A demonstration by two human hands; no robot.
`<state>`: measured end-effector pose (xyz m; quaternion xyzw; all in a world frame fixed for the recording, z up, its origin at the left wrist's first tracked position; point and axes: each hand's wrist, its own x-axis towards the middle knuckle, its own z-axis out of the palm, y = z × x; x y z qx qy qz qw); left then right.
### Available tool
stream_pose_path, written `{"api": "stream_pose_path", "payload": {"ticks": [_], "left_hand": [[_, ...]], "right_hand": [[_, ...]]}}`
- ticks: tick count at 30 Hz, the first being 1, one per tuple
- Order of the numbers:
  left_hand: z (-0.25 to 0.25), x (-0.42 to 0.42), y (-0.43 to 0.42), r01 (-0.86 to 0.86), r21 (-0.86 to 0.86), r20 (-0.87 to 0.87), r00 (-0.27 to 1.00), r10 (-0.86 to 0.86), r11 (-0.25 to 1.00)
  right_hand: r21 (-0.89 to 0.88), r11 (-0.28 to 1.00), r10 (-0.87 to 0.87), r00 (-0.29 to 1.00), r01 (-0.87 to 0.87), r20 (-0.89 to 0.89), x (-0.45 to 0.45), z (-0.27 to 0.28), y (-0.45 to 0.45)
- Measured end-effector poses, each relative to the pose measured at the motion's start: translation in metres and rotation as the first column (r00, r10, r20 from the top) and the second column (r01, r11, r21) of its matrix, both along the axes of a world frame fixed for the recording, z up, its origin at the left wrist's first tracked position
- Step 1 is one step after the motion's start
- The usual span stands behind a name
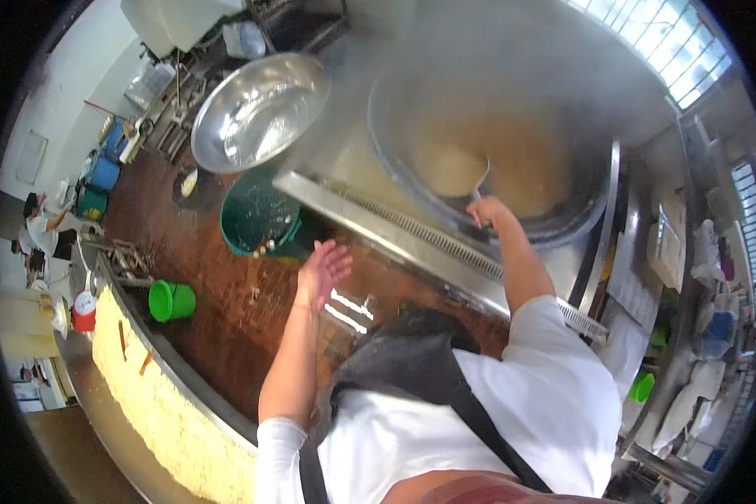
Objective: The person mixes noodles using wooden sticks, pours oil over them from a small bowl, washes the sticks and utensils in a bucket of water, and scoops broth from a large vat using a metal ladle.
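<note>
- The big round pot [584,210] is in front of the person, with brown liquid [525,143] inside and steam above it.
- The right hand [487,212] is at the near edge of the pot. Its fingers are closed on the handle of a scoop [484,175].
- The scoop reaches into the pot. I cannot tell how deep it goes.
- The left hand [323,273] is in the air, to the left of the pot and nearer the person. It holds nothing, and its fingers are a little apart.
- A long metal ledge [395,225] runs along the near side of the pot.
- Left of the pot is a big shiny bowl [260,113]. A dark green tub [256,214] is left of the pot too.
- Farther left of the pot are a bright green bucket [172,301] and lots of yellow crumbly stuff [160,412].
</note>
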<state>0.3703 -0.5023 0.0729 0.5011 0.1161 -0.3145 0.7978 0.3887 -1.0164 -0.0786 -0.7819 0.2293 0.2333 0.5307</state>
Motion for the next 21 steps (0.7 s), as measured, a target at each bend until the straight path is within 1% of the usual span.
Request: {"api": "stream_pose_path", "payload": {"ticks": [1,4,7,10,13,16,19,21], "left_hand": [[0.0,0.001,0.001,-0.009,-0.006,-0.003,1.0,0.009,1.0],[0.002,-0.001,0.005,-0.008,0.006,-0.005,1.0,0.008,1.0],[0.004,-0.001,0.006,-0.014,0.008,-0.001,1.0,0.014,1.0],[0.01,-0.003,0.006,-0.025,0.008,-0.004,1.0,0.025,1.0],[0.013,-0.004,0.009,-0.018,0.031,-0.002,1.0,0.018,0.999],[0.017,-0.002,0.01,-0.034,0.022,0.004,0.999,0.034,0.999],[0.021,-0.001,0.012,-0.051,0.008,0.015,0.999,0.051,0.999],[0.022,-0.001,0.012,-0.07,0.002,0.028,0.997,0.07,0.998]], "right_hand": [[0.189,0.978,-0.091,0.996,0.085,0.02,-0.001,0.016,0.01],[0.323,0.913,-0.266,0.964,0.248,0.01,-0.002,0.077,0.062],[0.363,0.901,-0.269,0.962,0.237,0.039,0.013,0.105,0.094],[0.285,0.943,-0.216,0.968,0.173,0.126,0.033,0.115,0.121],[0.042,0.999,-0.007,0.966,-0.004,0.258,0.054,0.132,0.147],[-0.107,0.993,-0.02,0.954,0.055,0.299,0.078,0.117,0.167],[-0.279,0.96,0.116,0.951,-0.033,0.286,0.097,0.12,0.182],[-0.322,0.946,0.125,0.961,-0.041,0.247,0.098,0.134,0.192]]}}
